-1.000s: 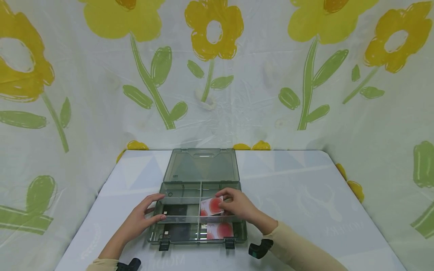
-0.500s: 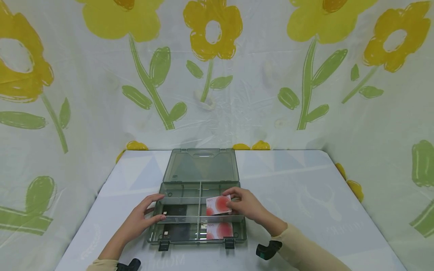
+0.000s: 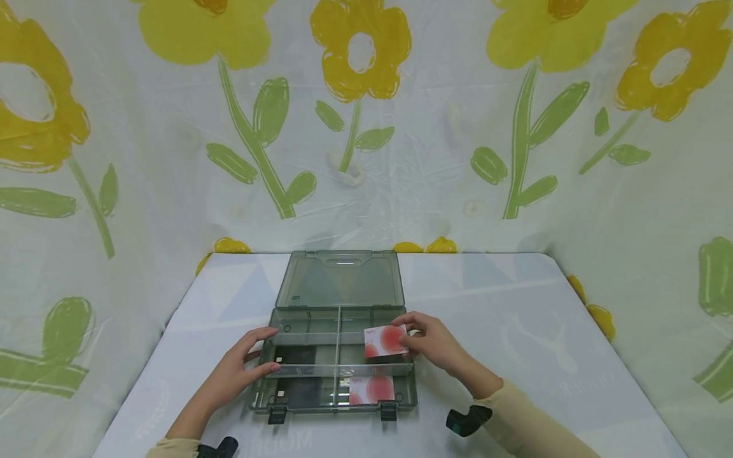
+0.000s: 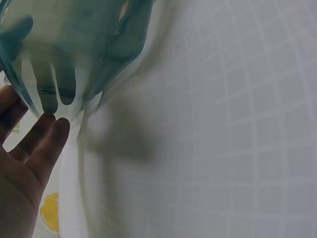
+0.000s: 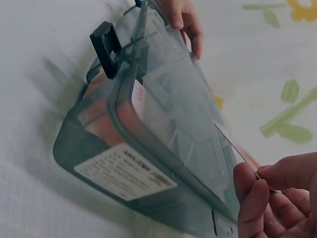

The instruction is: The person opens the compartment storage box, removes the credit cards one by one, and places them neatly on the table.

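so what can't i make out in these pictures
Head view: the right edge of the pink card, hidden by the fingers of the right hand.
Head view: markings on the black piece in the middle left compartment, too small to read.
Right wrist view: fine print on the white label, blurred.
Left wrist view: part of the left hand, cut off by the left edge.

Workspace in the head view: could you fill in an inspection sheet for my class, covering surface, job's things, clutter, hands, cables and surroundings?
Surface: pale printed table.
Job's things: box, lid open; held red card; second red card, front right; black card, middle left; other black card, front left.
Clutter: nothing seen.
Hands: left hand touches the box's left side; right hand pinches the held red card.
Cables: nothing seen.
Surroundings: flower-printed sheet behind.
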`<state>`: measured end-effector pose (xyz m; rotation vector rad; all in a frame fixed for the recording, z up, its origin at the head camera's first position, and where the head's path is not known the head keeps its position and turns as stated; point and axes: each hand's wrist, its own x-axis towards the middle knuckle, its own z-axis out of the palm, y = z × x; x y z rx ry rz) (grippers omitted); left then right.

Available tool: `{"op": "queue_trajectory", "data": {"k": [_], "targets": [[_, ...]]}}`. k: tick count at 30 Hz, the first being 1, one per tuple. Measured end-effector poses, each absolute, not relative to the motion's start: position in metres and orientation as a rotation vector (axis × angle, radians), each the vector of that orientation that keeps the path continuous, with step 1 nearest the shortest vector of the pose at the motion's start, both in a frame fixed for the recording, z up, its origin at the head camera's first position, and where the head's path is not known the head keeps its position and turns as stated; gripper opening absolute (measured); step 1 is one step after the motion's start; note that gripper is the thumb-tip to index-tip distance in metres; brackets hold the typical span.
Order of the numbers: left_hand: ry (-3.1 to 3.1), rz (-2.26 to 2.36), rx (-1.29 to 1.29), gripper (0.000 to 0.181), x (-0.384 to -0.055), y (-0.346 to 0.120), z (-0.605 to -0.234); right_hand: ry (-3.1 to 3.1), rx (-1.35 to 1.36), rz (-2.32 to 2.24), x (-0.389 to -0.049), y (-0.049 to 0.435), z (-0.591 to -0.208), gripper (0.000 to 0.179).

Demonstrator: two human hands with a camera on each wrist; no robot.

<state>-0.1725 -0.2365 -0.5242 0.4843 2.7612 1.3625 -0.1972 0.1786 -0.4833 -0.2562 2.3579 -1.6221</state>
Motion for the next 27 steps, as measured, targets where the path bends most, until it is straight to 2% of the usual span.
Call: {"op": "queue_trajectory", "data": {"k": [27], "targets": [[2.768,1.361,0.502,0.069,-0.173,-0.238,-0.527,2.458,-0.071,-1.665,-0.209,0.265,-0.487,0.031]]}}
